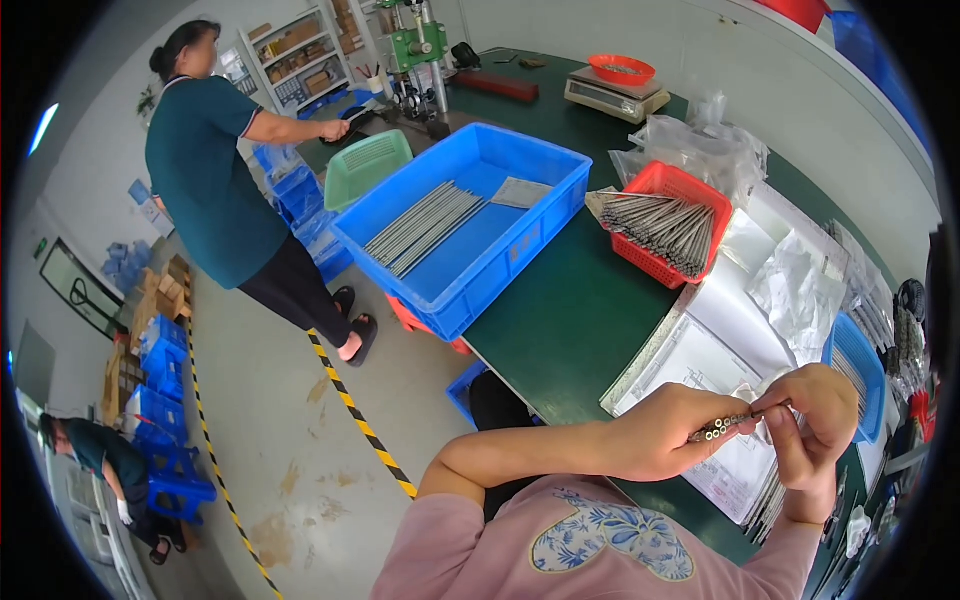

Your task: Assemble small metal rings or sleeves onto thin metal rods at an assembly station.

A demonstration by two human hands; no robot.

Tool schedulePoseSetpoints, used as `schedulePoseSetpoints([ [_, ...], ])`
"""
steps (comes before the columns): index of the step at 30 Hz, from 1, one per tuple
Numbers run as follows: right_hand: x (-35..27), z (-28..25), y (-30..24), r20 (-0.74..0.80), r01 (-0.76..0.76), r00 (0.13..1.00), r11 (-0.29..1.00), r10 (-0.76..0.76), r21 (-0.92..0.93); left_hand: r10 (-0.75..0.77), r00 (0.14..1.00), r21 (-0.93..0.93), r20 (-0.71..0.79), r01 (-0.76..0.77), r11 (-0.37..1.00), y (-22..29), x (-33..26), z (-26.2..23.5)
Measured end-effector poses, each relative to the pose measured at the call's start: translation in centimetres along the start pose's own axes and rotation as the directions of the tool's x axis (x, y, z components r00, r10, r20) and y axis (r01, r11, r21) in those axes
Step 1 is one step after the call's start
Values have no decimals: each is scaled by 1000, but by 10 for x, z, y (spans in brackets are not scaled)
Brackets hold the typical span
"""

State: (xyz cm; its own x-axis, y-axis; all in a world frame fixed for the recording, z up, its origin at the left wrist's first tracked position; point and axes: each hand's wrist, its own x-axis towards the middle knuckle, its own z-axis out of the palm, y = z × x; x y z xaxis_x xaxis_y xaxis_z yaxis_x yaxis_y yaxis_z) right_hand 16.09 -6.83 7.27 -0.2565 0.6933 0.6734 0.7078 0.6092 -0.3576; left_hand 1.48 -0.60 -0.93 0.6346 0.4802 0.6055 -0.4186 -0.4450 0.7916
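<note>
Green desk [560, 310] runs under my hands, covered with papers [720, 350]. My left hand [665, 435] and right hand [815, 420] both close their fingers around a small bundle of thin metal tubes [725, 427]. I think a loose grip could let tubes slide out and roll away. Beyond my fingers sit a red basket [665, 225] of rods and a big blue bin [470, 225]. Nothing blocks my hands.

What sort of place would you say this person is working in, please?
Probably a small factory or assembly workshop: a blue crate and a red basket hold long metal rods, a weighing scale sits on the green workbench, and both hands grip a bundle of thin metal tubes.
</note>
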Motion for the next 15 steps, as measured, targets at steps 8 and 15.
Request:
schedulePoseSetpoints([
  [8,4,-6,-7,5,32,999,991,-32,-133,-44,997,-6,70,44,999,5,1,-5],
  [15,0,-9,2,26,-8,1000,999,9,-44,37,999,8,9,-37,999,1,2,-3],
])
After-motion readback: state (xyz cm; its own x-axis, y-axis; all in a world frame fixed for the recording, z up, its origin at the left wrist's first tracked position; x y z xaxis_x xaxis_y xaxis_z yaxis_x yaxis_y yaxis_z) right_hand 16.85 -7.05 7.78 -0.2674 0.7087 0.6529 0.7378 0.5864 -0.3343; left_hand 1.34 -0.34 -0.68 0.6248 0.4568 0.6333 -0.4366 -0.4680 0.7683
